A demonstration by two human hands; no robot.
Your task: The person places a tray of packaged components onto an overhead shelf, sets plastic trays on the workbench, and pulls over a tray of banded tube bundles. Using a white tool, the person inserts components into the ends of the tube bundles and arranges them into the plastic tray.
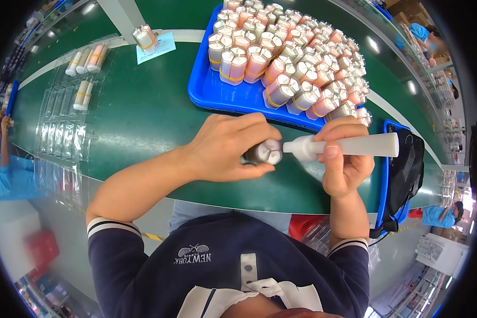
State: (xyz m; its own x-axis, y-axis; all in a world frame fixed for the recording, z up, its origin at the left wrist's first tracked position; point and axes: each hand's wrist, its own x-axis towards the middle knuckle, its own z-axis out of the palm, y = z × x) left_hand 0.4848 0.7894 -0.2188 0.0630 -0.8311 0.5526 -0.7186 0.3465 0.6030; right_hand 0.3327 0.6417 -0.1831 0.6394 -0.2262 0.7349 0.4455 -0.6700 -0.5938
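Observation:
My left hand (230, 146) is wrapped round a short bundle of capped tubes (270, 152), its round white ends facing up and right. Most of the bundle is hidden by the fingers. Between the thumb and fingers of my right hand (347, 159) lies a white squeeze tube (368, 144), roughly level, with its narrow stepped tip pointing left. That tip is close beside the bundle's white ends; whether they touch I cannot tell. Just beyond both hands stands a blue tray (199, 87) holding many similar bundles (281, 90), pink and white, with yellow bands round them.
Clear plastic blister trays (63, 140) lie on the green table (138, 100) at left, a few holding tubes. One banded bundle (144, 37) stands on a pale blue paper (161, 49) near a post. A black mesh bag (406, 169) sits at right. Other people are around.

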